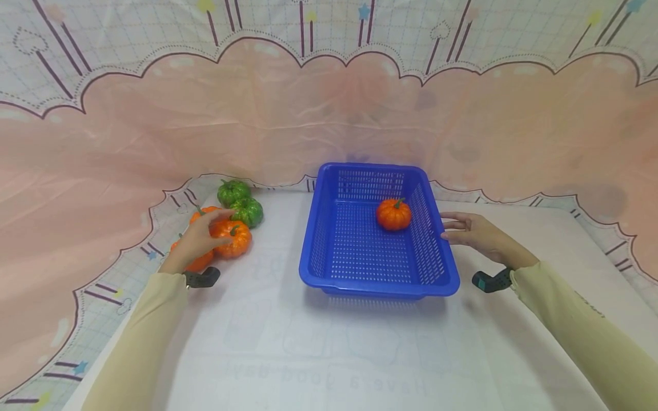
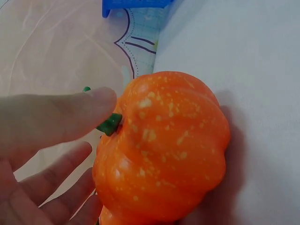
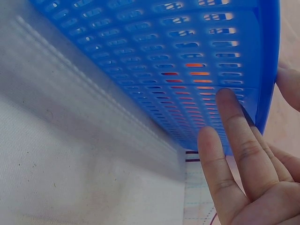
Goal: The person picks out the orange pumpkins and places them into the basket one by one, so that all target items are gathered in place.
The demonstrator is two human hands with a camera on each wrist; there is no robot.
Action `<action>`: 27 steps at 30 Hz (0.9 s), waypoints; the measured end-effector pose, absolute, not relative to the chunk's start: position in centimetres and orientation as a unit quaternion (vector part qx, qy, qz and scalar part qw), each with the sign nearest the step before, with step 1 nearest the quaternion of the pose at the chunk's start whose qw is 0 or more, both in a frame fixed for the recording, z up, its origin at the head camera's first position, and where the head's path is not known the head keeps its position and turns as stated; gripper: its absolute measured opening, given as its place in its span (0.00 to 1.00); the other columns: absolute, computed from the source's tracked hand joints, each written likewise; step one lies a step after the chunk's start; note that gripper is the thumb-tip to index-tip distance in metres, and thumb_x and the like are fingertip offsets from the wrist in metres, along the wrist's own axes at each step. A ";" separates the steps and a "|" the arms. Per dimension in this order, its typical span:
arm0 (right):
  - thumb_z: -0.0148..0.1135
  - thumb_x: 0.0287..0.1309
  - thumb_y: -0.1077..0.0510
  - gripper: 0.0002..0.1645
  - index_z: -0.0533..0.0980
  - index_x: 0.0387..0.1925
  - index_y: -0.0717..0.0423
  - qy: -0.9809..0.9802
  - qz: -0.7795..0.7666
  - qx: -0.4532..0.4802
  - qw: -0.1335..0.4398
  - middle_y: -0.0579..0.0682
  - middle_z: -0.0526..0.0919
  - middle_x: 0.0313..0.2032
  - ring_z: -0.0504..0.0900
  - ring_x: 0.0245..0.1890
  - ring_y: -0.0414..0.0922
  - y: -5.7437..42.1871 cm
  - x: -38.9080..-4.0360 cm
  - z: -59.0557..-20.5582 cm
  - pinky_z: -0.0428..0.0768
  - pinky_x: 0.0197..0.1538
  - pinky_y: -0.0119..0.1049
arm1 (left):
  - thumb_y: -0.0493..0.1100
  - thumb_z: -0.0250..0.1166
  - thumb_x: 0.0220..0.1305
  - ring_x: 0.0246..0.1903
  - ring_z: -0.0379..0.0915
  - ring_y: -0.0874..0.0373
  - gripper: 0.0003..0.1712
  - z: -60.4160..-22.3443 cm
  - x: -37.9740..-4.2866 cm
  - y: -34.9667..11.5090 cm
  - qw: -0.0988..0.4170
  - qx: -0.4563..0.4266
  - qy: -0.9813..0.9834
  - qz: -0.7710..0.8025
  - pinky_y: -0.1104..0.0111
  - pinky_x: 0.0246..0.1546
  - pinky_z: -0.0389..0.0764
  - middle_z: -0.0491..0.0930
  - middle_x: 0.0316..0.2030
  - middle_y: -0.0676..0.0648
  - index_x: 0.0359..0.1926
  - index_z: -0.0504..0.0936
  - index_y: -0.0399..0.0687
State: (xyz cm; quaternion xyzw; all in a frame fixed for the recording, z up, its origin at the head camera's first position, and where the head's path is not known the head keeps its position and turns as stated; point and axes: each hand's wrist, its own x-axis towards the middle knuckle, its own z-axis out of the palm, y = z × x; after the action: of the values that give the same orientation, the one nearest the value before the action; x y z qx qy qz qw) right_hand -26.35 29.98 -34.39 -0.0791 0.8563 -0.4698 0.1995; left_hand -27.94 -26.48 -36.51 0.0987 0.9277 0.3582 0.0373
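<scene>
My left hand [image 1: 197, 237] is over a group of small pumpkins at the left, its thumb and fingers spread apart. Nearest to it is an orange pumpkin [image 1: 239, 242] with a green stem; in the left wrist view the thumb [image 2: 70, 115] overlaps that stem. Farther right stands a blue perforated plastic basket [image 1: 380, 288], with one orange pumpkin [image 1: 393, 216] inside near its right wall. My right hand [image 1: 480, 234] is at the basket's right side. Its fingers [image 3: 248, 145] extend along the outer wall, and the thumb is at the rim in the right wrist view.
Two green pumpkins [image 1: 247, 212] sit behind the nearest orange one. Another orange pumpkin [image 1: 200, 262] is partly hidden under my left hand, with one more [image 1: 197, 214] behind. A patterned cloth [image 1: 288, 114] rises behind the white surface [image 1: 267, 342].
</scene>
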 end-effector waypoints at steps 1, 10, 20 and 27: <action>0.59 0.61 0.50 0.47 0.47 0.71 0.63 0.856 -0.470 -0.080 0.199 0.69 0.59 0.67 0.64 0.64 0.65 30.0 -26.3 -34.4 0.59 0.66 0.62 | 0.35 0.65 0.56 0.66 0.53 0.35 0.37 -36.5 -27.9 -26.5 0.041 0.095 0.929 0.354 0.42 0.67 0.54 0.61 0.66 0.34 0.66 0.63 0.40; 0.58 0.61 0.51 0.46 0.47 0.71 0.63 0.853 -0.475 -0.080 0.200 0.69 0.60 0.67 0.65 0.64 0.65 30.0 -26.4 -34.4 0.59 0.67 0.61 | 0.35 0.66 0.55 0.66 0.52 0.34 0.38 -36.7 -27.8 -26.6 0.059 0.085 0.938 0.330 0.40 0.66 0.54 0.58 0.67 0.32 0.67 0.62 0.43; 0.58 0.62 0.51 0.46 0.47 0.71 0.63 0.853 -0.477 -0.080 0.198 0.69 0.60 0.66 0.65 0.64 0.65 30.0 -26.4 -34.3 0.59 0.67 0.62 | 0.34 0.67 0.52 0.63 0.56 0.34 0.39 -36.9 -27.8 -26.9 0.056 0.104 0.943 0.312 0.40 0.65 0.56 0.59 0.66 0.32 0.66 0.64 0.42; 0.59 0.61 0.50 0.47 0.46 0.72 0.62 0.854 -0.475 -0.079 0.199 0.68 0.60 0.67 0.65 0.64 0.65 30.1 -26.4 -34.5 0.58 0.67 0.62 | 0.36 0.69 0.51 0.62 0.57 0.34 0.40 -36.9 -27.8 -26.9 0.070 0.102 0.942 0.312 0.40 0.64 0.58 0.59 0.66 0.32 0.66 0.63 0.45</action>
State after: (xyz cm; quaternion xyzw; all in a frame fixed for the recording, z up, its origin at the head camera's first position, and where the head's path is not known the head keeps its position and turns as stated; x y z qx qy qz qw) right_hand -26.40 30.08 -34.49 -0.0789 0.8536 -0.4749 0.1993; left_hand -27.77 -26.94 -36.90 0.1016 0.9419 0.3124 0.0702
